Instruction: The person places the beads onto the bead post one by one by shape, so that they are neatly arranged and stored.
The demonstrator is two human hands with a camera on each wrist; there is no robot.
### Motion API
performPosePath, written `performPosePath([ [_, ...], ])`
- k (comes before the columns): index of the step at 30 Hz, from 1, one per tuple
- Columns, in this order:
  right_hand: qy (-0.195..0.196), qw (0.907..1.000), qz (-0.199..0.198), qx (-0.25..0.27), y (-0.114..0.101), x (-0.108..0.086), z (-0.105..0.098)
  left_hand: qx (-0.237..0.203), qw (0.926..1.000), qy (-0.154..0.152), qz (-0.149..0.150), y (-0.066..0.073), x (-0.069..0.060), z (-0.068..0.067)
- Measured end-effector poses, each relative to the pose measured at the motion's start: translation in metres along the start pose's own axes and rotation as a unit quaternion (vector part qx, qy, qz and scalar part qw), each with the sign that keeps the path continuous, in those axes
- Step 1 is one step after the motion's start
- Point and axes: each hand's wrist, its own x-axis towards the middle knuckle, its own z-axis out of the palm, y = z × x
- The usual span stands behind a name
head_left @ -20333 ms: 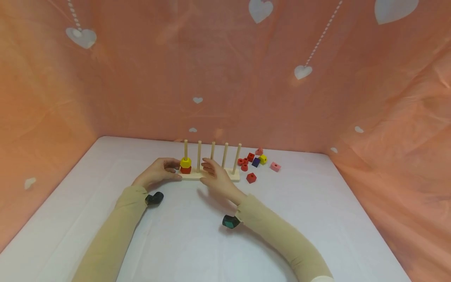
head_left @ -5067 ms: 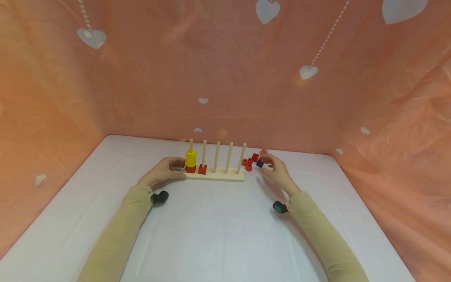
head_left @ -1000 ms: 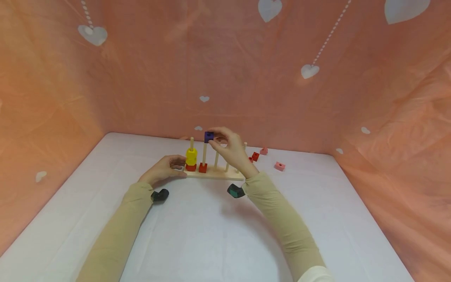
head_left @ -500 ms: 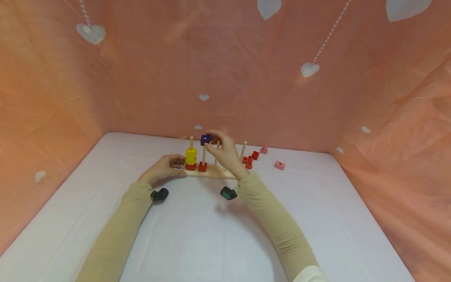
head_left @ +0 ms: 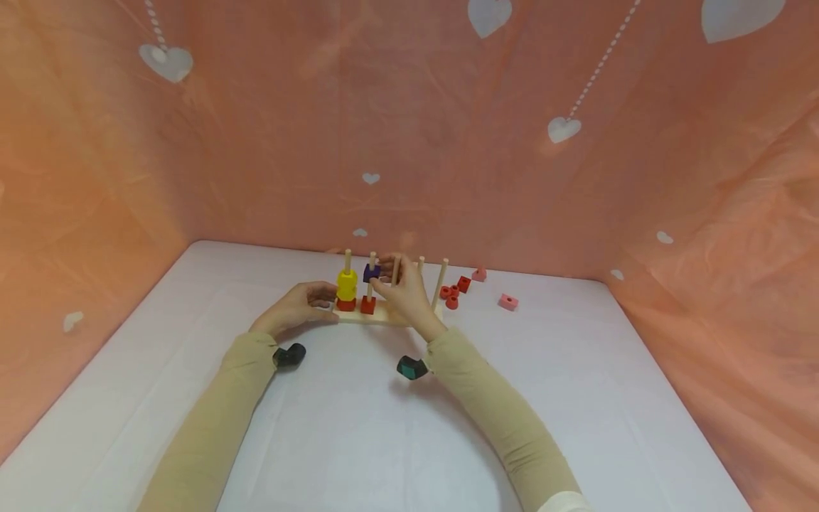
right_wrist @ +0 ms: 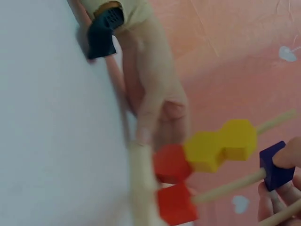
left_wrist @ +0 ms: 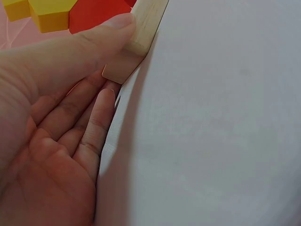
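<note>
A wooden peg stand with a long base (head_left: 361, 319) and a row of upright pegs stands on the table. At its left end my left hand (head_left: 294, 307) grips the base, thumb in front, fingers behind; the left wrist view shows the thumb (left_wrist: 94, 42) against the wood. My right hand (head_left: 408, 295) pinches a purple cube bead (head_left: 371, 273), threaded on the second peg from the left, partway down. Below it, apart, a red cube bead (head_left: 368, 305) sits on the base. The leftmost peg carries yellow beads (head_left: 347, 284) over a red bead (head_left: 346, 304).
Right of the stand lie several small red beads (head_left: 451, 302), a red cube bead (head_left: 464, 284), a pink bead (head_left: 479, 274) and a pink block bead (head_left: 508, 302). Orange cloth (head_left: 409, 142) with hearts hangs behind the white table (head_left: 358, 427).
Earlier, a second yellow bead joined the first peg and a red cube the second. My right hand then took the purple cube from the right, over the second peg, and lowered it onto it.
</note>
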Motion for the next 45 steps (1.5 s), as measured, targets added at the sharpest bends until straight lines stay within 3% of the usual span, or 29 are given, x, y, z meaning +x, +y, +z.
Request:
performPosePath([
  [5, -0.012, 0.9976, 0.067, -0.013, 0.015, -0.007, 0.005, -0.001, 1.0000, -0.003, -0.007, -0.002, 0.001, 0.000],
  [8, -0.019, 0.9962, 0.083, -0.018, 0.023, -0.010, 0.007, 0.002, 1.0000, -0.003, -0.007, -0.002, 0.000, 0.000],
  [18, -0.033, 0.9939, 0.099, -0.036, 0.032, -0.017, 0.008, 0.002, 1.0000, -0.003, 0.001, 0.003, -0.002, 0.000],
  [23, -0.040, 0.9952, 0.087, -0.023, 0.032, -0.023, 0.002, 0.012, 0.9999, -0.001, 0.000, 0.004, -0.002, 0.000],
  [30, -0.079, 0.9935, 0.064, -0.051, 0.027, -0.041, -0.014, 0.011, 0.9999, 0.004, -0.007, 0.005, -0.003, 0.001],
  [36, -0.113, 0.9911, 0.063, -0.029, 0.020, -0.060, -0.036, 0.010, 0.9999, 0.002, -0.008, 0.004, -0.003, -0.001],
  [45, -0.156, 0.9840, 0.078, -0.038, -0.013, -0.090, -0.079, 0.007, 1.0000, 0.001, -0.006, 0.002, -0.003, 0.000],
])
